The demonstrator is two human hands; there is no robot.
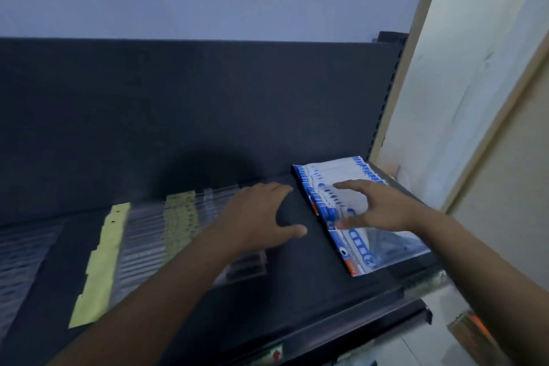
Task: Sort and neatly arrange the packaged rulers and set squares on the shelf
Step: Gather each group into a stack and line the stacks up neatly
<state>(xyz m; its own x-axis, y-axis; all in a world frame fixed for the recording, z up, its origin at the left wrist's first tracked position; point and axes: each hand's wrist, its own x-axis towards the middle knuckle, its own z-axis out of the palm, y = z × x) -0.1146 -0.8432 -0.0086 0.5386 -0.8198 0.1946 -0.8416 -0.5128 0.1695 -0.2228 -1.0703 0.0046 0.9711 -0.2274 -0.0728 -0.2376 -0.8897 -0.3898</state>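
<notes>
A row of blue-and-white set-square packets lies overlapped at the right end of the dark shelf. My right hand hovers spread over these packets, fingers straight, thumb low near their left edge. My left hand is spread open just left of them, above bare shelf and the right end of the clear ruler packets. Rows of clear ruler packets with yellow header cards cover the shelf's middle and left. The picture is blurred, so I cannot tell whether either hand touches anything.
A dark back panel rises behind the shelf. A slotted upright and a cream wall with a wooden edge close off the right side. The shelf's front lip runs below my arms, with more goods beneath.
</notes>
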